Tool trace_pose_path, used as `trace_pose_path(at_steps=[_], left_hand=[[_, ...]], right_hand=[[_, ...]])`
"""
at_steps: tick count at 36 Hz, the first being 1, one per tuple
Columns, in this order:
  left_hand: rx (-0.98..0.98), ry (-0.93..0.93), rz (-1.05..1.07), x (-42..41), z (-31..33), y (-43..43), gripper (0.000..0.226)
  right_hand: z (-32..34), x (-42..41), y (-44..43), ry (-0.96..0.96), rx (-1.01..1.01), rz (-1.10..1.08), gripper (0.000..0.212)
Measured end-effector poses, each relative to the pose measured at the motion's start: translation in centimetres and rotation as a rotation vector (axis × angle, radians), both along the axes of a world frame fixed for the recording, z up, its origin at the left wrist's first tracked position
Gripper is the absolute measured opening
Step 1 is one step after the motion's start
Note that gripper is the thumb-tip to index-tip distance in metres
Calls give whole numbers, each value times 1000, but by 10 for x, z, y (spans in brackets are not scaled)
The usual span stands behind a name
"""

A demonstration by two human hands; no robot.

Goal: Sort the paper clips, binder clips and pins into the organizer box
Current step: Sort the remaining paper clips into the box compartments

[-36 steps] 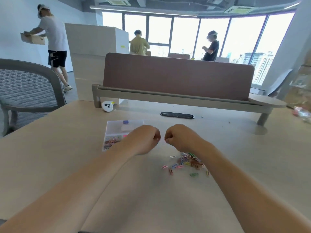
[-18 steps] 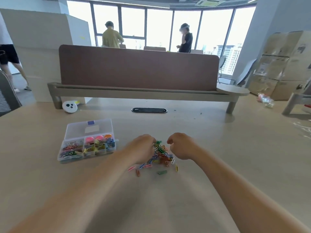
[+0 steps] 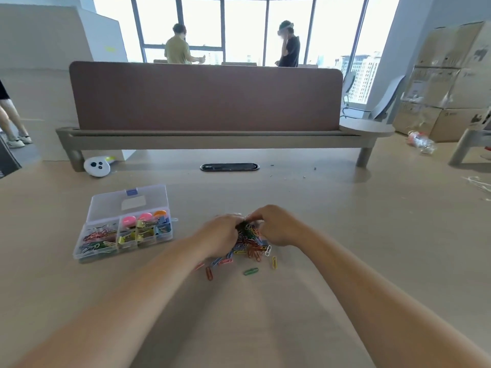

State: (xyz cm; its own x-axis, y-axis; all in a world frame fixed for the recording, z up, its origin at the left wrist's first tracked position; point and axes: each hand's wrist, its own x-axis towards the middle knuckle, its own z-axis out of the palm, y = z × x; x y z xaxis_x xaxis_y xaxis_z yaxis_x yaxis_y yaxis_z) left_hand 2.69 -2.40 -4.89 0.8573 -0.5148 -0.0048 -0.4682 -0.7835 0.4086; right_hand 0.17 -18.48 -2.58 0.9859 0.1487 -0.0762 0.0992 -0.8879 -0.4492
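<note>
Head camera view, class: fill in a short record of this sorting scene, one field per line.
Surface: light wooden desk
Container: clear plastic organizer box, lid open, left of the hands
Box contents: coloured paper clips, binder clips, round pins
Loose items: pile of coloured paper clips
Left hand: at pile, grip unclear
Right hand: at pile, grip unclear
Strays: green paper clip nearest the camera

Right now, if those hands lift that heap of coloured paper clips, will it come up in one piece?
Probably partly: the paper clips look tangled between the left hand and right hand, so clumps may cling. Strays like the green clip lie apart and would likely stay behind.
</note>
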Motion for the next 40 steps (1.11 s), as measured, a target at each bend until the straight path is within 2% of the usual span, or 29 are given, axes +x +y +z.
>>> trace_pose_path(at_steps=[3, 8, 14, 21, 24, 27, 33, 37, 40], left_hand=[[27, -5, -2, -9, 4, 0, 46], [65, -13, 12, -22, 9, 1, 34], [73, -113, 19, -38, 21, 10, 42], [237, -69, 38, -42, 31, 29, 45], [314, -51, 47, -47, 34, 35, 56], [350, 4, 54, -53, 34, 41, 64], [415, 15, 67, -69, 37, 50, 74], [388, -6, 71, -70, 31, 51, 70], [363, -12, 84, -66, 27, 51, 65]], right_hand=[[5, -9, 1, 3, 14, 7, 54], [7, -22, 4, 1, -9, 20, 55], [9, -29, 3, 15, -9, -14, 47], [6, -25, 5, 52, -278, 0, 47], [9, -32, 15, 55, -307, 28, 35], [12, -37, 26, 36, -344, 46, 40], [15, -46, 40, 11, -343, 96, 23], [14, -51, 48, -15, -351, 115, 5], [11, -51, 50, -24, -349, 109, 22]])
